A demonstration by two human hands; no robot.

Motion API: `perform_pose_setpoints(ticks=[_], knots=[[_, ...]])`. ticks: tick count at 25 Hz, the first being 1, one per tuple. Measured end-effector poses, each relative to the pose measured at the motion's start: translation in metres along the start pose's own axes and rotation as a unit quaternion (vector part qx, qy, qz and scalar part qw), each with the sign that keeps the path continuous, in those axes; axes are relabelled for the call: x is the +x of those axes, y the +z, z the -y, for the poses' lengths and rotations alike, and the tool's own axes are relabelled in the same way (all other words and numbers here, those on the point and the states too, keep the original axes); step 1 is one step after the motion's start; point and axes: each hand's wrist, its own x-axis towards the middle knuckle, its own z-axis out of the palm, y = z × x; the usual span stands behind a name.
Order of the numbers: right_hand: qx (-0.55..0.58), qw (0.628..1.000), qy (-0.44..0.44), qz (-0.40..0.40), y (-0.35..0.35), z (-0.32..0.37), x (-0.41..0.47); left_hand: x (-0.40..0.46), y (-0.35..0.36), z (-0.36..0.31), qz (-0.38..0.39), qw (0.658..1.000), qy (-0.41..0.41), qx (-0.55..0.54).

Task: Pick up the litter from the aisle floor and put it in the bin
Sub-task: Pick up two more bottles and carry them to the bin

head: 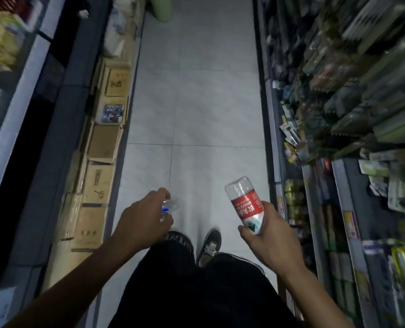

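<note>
The right hand (266,235) wraps its fingers around a clear plastic bottle with a red label (245,203); the bottle's bottom sticks up past the fingertips. The left hand (141,220) pinches a small crumpled clear bottle with a blue cap (169,207) between thumb and fingers, above the grey tiled floor (196,102).

Two hands show, the left hand (144,221) and the right hand (265,235). Each holds one plastic bottle: a red-labelled bottle (245,204) and a clear crumpled bottle (169,207). Two shoes show below, the left shoe (181,240) and the right shoe (209,246).
</note>
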Motion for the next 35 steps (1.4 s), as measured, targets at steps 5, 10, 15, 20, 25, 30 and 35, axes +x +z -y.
perform_pose_setpoints(ticks=[5, 10, 15, 20, 25, 30, 35], knots=[[-0.026, 0.998, -0.065, 0.005, -0.048, 0.087, 0.143, 0.074, -0.037, 0.015, -0.011, 0.997, -0.072, -0.03], [-0.047, 0.993, -0.106, 0.0, -0.072, 0.175, 0.276, 0.198, -0.096, 0.045, -0.025, 0.995, -0.074, -0.065], [-0.041, 0.996, -0.083, 0.005, -0.093, 0.22, 0.361, 0.333, -0.177, 0.044, -0.041, 0.998, 0.006, -0.051], [-0.028, 0.999, -0.001, 0.02, -0.126, 0.231, 0.444, 0.479, -0.241, 0.022, -0.044, 0.997, 0.06, -0.011], [-0.026, 0.999, 0.043, 0.012, -0.166, 0.237, 0.567, 0.634, -0.281, -0.023, -0.053, 0.994, 0.088, 0.02], [-0.048, 0.999, 0.008, 0.018, -0.232, 0.279, 0.712, 0.742, -0.318, -0.065, -0.038, 0.997, 0.064, 0.016], [-0.072, 0.996, -0.054, -0.002, -0.282, 0.359, 0.861, 0.824, -0.357, -0.063, -0.028, 1.0, -0.005, -0.007]])
